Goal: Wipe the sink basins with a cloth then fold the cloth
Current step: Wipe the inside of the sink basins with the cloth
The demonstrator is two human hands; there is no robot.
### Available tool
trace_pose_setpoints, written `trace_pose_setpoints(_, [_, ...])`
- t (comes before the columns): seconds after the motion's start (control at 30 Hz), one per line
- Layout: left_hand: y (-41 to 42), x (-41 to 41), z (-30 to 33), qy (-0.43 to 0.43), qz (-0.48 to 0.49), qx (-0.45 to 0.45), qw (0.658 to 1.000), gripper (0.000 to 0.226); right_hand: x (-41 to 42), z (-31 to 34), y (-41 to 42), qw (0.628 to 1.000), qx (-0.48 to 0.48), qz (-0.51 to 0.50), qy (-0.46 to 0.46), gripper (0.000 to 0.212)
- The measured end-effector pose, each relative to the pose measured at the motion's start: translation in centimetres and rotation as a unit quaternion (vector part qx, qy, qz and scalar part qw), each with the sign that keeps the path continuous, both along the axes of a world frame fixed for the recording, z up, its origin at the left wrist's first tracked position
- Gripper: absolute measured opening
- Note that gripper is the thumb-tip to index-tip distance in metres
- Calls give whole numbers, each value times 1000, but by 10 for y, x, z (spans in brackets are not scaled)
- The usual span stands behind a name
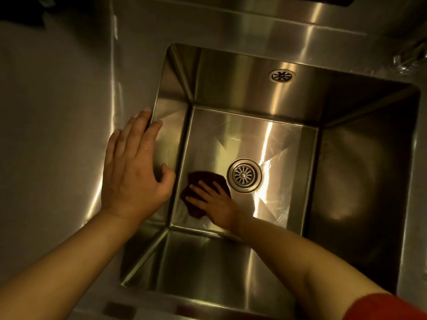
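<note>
A deep stainless steel sink basin (360,158) fills the middle of the view. On its floor, just left of the round drain (244,175), lies a dark brown cloth (203,179). My right hand (215,202) reaches down into the basin and presses flat on the cloth with straight, spread fingers. My left hand (134,167) rests open on the basin's left rim, its fingers laid over the edge and its thumb hanging inside.
A steel counter (57,112) stretches to the left of the basin. An overflow grille (282,75) sits in the basin's far wall. Crumpled clear plastic (409,58) lies at the far right edge. A raised steel ledge runs along the back.
</note>
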State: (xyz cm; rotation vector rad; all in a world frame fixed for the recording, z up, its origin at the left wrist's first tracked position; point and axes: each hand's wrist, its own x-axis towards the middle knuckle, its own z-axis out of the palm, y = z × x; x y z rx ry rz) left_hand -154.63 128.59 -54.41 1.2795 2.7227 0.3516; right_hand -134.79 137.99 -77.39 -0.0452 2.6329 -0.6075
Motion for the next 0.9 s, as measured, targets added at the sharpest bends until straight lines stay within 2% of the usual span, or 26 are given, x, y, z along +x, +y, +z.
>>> trace_pose_setpoints(0.13, [0,0,0,-1,-2,-3,1000,78,-69,-4,30,997,-2,-74,11,72])
trace_pose_setpoints(0.27, [1,1,0,-11,2,-5,1000,78,-91,-2,104,982,8,-185,30,72])
trace_pose_setpoints(0.37, [3,1,1,-8,4,-5,1000,80,-65,0,161,956,28,-288,41,65])
trace_pose_setpoints(0.47, [3,1,1,-5,10,-8,1000,81,-12,5,198,930,37,-363,36,69])
trace_pose_setpoints(0.63, [2,-1,-1,-1,7,-8,1000,82,74,9,184,872,56,-487,1,72])
trace_pose_setpoints(0.67, [2,-1,-1,-1,7,-7,1000,81,86,11,170,871,60,-487,-16,74])
trace_pose_setpoints(0.73, [3,0,-1,-1,6,-3,1000,81,105,13,138,895,66,-439,-49,79])
trace_pose_setpoints(0.9, [2,-1,0,-3,4,0,1000,80,117,11,39,977,25,-204,-50,82])
